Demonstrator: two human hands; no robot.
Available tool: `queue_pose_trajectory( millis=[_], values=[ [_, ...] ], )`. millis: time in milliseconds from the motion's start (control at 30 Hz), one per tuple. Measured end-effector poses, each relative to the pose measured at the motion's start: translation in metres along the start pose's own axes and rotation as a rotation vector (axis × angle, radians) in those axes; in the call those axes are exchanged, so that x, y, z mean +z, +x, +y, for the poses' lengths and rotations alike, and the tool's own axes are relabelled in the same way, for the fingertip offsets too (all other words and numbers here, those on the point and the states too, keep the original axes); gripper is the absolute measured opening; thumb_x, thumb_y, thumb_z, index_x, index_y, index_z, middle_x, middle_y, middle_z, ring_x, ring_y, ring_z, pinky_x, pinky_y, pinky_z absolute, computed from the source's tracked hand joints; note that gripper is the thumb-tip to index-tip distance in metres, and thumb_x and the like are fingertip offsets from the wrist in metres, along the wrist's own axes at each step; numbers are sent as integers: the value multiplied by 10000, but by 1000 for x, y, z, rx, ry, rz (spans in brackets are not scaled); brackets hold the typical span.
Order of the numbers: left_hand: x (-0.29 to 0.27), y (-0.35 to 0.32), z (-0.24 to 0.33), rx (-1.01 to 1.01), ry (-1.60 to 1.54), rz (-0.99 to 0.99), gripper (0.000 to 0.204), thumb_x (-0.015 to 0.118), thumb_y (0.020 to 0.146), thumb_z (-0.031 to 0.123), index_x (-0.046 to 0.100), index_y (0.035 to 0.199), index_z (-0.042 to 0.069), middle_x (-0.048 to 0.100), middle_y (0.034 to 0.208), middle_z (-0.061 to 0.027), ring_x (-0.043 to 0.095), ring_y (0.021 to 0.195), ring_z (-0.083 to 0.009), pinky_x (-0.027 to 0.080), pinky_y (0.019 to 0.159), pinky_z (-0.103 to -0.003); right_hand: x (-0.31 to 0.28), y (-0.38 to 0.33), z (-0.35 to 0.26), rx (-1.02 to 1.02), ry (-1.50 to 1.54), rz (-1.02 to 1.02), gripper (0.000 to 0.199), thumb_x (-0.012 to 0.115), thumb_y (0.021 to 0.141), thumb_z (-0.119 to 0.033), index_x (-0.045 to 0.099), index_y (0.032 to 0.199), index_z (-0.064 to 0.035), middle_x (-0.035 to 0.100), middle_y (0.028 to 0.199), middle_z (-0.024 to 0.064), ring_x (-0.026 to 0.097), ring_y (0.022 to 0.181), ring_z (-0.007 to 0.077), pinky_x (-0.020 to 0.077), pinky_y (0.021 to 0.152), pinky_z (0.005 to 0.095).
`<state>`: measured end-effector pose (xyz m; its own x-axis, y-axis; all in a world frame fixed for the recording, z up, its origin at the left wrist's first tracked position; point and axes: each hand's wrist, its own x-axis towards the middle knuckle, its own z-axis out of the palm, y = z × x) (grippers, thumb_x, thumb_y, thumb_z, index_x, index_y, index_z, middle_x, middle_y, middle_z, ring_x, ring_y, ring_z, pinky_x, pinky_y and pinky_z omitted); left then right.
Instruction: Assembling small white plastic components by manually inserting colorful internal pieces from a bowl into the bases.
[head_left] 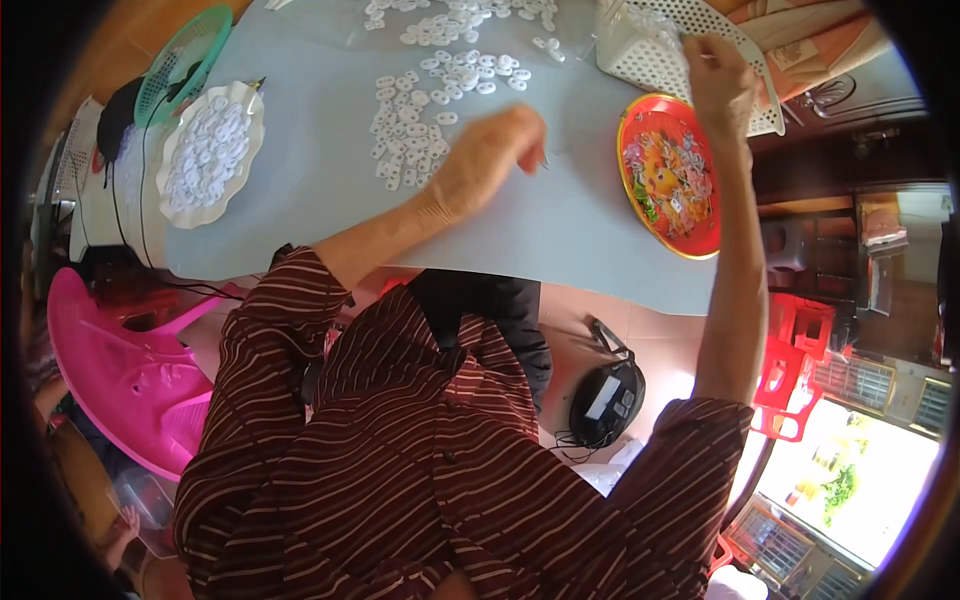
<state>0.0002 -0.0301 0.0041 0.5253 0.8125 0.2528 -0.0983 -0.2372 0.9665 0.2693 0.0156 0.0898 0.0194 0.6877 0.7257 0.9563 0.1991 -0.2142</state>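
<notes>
My left hand (488, 150) is held over the grey-blue table, its fingers bent together just right of a patch of small white oval pieces with holes (405, 130). Something thin shows at its fingertips, too small to make out. My right hand (720, 85) is raised at the white perforated basket (640, 55), above the red round tray (635, 185). Its fingers are curled closed, and whatever they may hold is hidden. Many small bits lie over the tray's printed flower pattern. More white pieces (470, 72) are scattered toward the far side.
At the left stands a scalloped white dish (250, 165) heaped with white pieces, beside a green mesh basket (215, 50) and dark cables. A pink plastic chair (120, 390) is lower left. On the floor sits a black device (607, 405); red stools (785, 375) are at the right.
</notes>
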Motion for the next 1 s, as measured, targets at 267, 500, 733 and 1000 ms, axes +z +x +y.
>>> queue_pose_trajectory(
  millis=[267, 500, 733, 1000],
  values=[
    [-35, 27, -15, 58, -446, 260, 350, 408, 941, 313, 500, 779, 17, 505, 688, -72, 513, 759, -188, 417, 832, -359, 55, -61, -76, -3, 547, -547, 102, 629, 791, -100, 667, 814, -8, 653, 775, 156, 627, 655, 296, 504, 637, 347],
    [-37, 27, -14, 0, -383, 304, 326, 431, 929, 295, 513, 760, 28, 512, 682, -69, 519, 752, -176, 422, 784, -330, 71, -70, -89, -135, 262, -707, 102, 621, 771, -65, 681, 844, -25, 642, 764, 142, 619, 689, 297, 493, 665, 375],
    [-39, 26, -13, 46, -245, 314, 313, 443, 917, 285, 530, 761, 28, 532, 673, -48, 511, 709, -140, 423, 703, -287, 64, -53, -116, -115, 39, -828, 141, 555, 793, -31, 644, 900, -7, 628, 887, 197, 628, 829, 352, 515, 736, 418],
    [-43, 29, -2, -2, 45, 330, 293, 463, 920, 285, 569, 833, 26, 550, 697, -37, 529, 742, -125, 413, 696, -267, 66, -47, -120, -75, -105, -908, 158, 524, 797, -5, 623, 919, 11, 623, 929, 225, 639, 885, 369, 530, 762, 440]
  ],
)
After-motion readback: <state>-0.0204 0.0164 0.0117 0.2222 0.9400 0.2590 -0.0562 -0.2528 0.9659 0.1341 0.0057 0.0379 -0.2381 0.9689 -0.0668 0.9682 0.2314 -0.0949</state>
